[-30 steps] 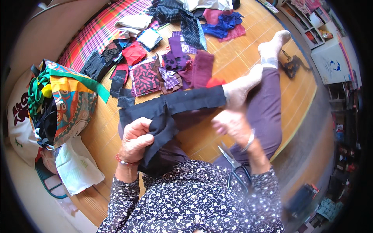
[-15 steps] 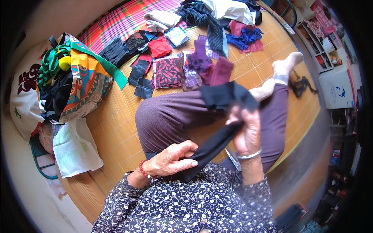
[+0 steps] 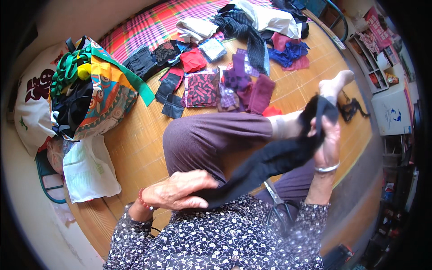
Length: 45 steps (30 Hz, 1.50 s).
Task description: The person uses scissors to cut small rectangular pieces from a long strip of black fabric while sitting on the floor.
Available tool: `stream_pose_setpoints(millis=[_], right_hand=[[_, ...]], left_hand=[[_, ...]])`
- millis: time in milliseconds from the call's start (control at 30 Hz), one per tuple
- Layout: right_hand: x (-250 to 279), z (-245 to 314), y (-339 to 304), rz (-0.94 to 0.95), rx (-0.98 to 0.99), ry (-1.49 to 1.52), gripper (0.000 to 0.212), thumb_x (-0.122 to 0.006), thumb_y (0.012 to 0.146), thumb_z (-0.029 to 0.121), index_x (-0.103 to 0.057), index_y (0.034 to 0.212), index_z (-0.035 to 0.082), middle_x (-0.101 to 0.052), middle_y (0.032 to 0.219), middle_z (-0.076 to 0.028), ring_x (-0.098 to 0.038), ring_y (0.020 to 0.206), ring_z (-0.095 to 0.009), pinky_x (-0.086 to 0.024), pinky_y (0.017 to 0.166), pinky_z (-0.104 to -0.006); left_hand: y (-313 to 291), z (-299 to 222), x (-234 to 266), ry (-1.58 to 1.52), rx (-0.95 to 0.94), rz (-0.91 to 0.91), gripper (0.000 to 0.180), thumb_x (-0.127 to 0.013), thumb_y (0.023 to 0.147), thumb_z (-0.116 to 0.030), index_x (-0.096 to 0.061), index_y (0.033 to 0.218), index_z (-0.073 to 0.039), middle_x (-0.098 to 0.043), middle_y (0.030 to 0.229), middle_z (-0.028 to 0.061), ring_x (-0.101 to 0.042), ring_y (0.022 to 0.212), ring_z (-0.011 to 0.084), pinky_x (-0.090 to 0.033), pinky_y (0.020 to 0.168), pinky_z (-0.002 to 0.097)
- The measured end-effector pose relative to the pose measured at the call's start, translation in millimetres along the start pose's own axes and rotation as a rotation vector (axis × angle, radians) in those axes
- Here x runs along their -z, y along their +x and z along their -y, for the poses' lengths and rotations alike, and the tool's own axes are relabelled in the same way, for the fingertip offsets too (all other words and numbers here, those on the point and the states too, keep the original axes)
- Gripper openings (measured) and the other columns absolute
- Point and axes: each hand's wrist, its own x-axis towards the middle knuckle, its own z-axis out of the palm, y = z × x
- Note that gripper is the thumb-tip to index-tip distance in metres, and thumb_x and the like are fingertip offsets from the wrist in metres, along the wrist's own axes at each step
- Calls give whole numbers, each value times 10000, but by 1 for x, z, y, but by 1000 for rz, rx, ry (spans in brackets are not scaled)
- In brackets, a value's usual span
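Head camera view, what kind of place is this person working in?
Probably a room at home used for sewing: a woven floor mat strewn with fabric scraps, scissors by the lap, and cluttered shelves at the edge.

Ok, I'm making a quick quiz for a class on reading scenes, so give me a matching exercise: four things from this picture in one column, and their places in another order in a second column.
Things:
1. long black strip of cloth
2. metal scissors with dark handles
3. bright red scrap of fabric
4. white plastic bag

Places:
A. on the wooden floor beside the colourful stuffed bag
B. stretched between the left hand and right hand
C. on the person's lap, under the strip
D. among the fabric pieces laid out near the plaid mat

Pairs: 1-B, 2-C, 3-D, 4-A
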Motion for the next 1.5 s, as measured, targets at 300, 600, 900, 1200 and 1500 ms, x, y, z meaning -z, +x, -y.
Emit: stream_pose_setpoints(millis=[300,600,900,1200,1500], right_hand=[[-58,-13,-56,421,-519,20,379,-580,801,8,-517,1174,-14,-615,1040,-49,-582,913,-111,-475,818,-266],[-39,-32,-73,546,-750,-113,359,-651,752,-9,-575,1102,-35,-635,963,-29,-587,838,-90,-478,777,-240],[35,11,-68,1006,-368,-762,299,-703,693,126,-639,924,-52,-670,785,-85,-632,712,-140,-458,630,-262],[30,92,-53,118,-367,-683,268,-718,686,201,-586,783,-12,-610,747,-24,-563,658,-86,-474,631,-229],[59,132,69,305,60,-1556,177,-531,757,165,-477,700,6,-398,613,4,-365,583,-71,-315,522,-249]], left_hand=[[114,7,-26,-1377,-116,-282,770,-645,773,-479,-362,1289,17,-469,1267,108,-444,1172,190,-330,1013,360],[113,25,-4,-1637,89,-733,271,-627,806,-40,-543,1061,-3,-639,942,106,-630,871,227,-524,805,409],[68,51,52,-1389,22,-1344,221,-602,819,-9,-590,1040,-17,-645,987,112,-626,911,239,-504,849,418],[15,40,40,-1337,12,-1410,154,-589,841,-31,-601,994,-37,-639,1000,85,-605,959,220,-462,915,380],[-16,34,-29,-1279,16,-1325,229,-550,840,30,-569,1060,-29,-627,1018,97,-618,933,203,-521,818,378]])
